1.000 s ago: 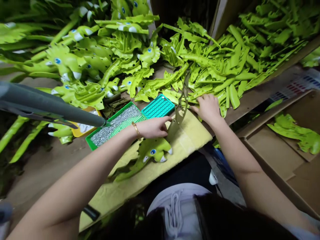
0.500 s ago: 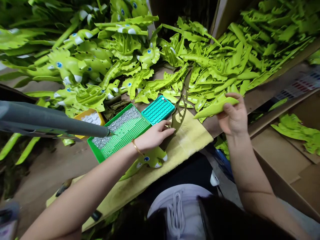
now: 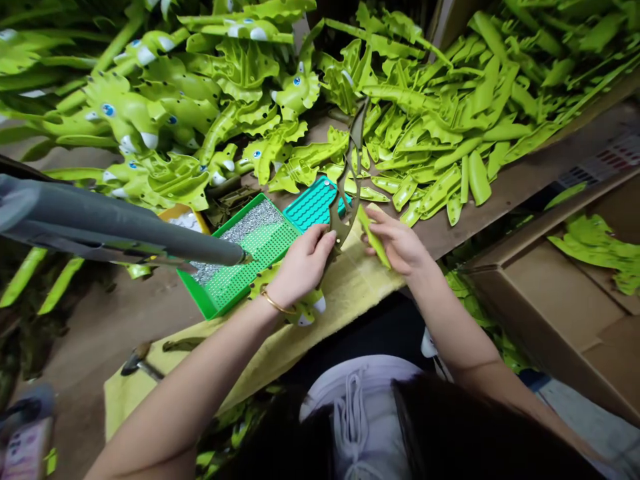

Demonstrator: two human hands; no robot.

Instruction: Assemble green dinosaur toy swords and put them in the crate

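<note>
My left hand [image 3: 306,261] is closed on a long dark olive plastic strip [image 3: 345,200] with cut-out gaps, its far end reaching toward the pile. Between the fingers and thumb of my right hand [image 3: 397,243] is a small lime-green plastic piece [image 3: 373,237], held close to the olive strip but apart from it. Under my left hand a lime-green dinosaur-shaped part [image 3: 305,311] with white feet lies on the yellow cloth [image 3: 370,280], partly hidden by my wrist.
A green perforated tray [image 3: 235,280] holds small metal screws, with a teal ribbed tray [image 3: 313,203] beside it. A grey powered screwdriver [image 3: 200,243] reaches over them from the left. Lime-green parts [image 3: 425,140] are heaped behind. A hammer [image 3: 137,360] lies on the cloth; a cardboard box [image 3: 550,293] stands right.
My right hand has moved left and nearer with the lime-green piece, up to the olive strip. My left hand has lifted the olive strip slightly and turned it.
</note>
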